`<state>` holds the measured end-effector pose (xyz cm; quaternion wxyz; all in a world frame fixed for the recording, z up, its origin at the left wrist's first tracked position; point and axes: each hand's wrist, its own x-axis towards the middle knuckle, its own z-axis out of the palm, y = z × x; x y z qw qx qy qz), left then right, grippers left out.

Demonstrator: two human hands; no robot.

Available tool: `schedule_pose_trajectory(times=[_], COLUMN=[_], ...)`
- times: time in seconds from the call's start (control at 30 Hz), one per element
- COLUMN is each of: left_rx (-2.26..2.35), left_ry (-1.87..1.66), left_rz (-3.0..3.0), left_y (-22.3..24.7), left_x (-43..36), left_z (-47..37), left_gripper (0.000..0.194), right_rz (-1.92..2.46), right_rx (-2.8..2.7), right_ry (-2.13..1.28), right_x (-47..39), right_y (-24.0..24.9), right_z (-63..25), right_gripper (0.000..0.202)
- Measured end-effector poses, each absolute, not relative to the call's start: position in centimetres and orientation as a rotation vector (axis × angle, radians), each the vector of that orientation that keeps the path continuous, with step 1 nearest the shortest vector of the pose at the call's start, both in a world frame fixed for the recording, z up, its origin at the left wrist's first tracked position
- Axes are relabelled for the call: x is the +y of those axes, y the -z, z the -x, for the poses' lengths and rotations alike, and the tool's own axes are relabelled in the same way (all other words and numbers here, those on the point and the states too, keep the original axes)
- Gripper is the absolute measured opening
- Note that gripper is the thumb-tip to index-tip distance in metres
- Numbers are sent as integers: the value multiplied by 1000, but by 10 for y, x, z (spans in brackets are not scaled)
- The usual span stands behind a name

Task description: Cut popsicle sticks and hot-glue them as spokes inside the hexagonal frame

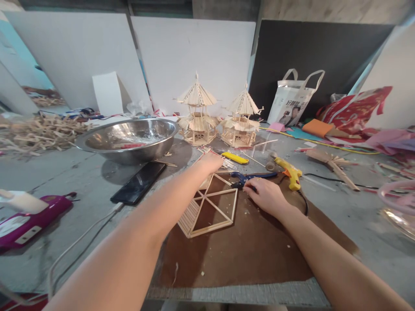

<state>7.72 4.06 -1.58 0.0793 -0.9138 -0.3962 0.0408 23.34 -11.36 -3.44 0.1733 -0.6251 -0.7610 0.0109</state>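
Note:
My left hand [211, 161] reaches forward to a small pile of thin wooden sticks [231, 164]. Its fingers point away from me and are mostly hidden. Closer to me, my right hand [266, 195] has its fingers curled at one handle of the blue pliers [243, 178], which lie spread on a brown mat [246, 255]. Between my arms rests a flat hexagonal frame of sticks [215, 225] with spokes meeting at its centre. One left section is filled with sticks side by side; my left forearm covers part of the frame.
Behind stand two stick pagoda models [197, 123]. A yellow utility knife [235, 158] and a yellow glue gun [292, 173] lie nearby. At left are a metal basin [158, 140], a phone [139, 183] on a cable and a purple power strip [48, 216]. A white bag [288, 101] stands back right.

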Motion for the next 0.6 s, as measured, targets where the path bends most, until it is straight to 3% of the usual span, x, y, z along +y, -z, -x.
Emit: schedule_pose_trajectory(times=[0.4, 0.5, 0.6], left_rx=[-1331, -1342, -1491], left_ry=[136, 176, -62], left_rz=[2799, 3378, 3762], left_y=[-30, -37, -32], left_x=[9, -21, -53], left_z=[-53, -34, -19], left_gripper=[24, 23, 19], right_rz=[1769, 1755, 1668], right_rx=[-2086, -2074, -2113], right_ry=[11, 37, -40], right_x=[-117, -117, -119], right_y=[34, 34, 34], right_z=[-232, -233, -232], right_gripper=[20, 20, 20])
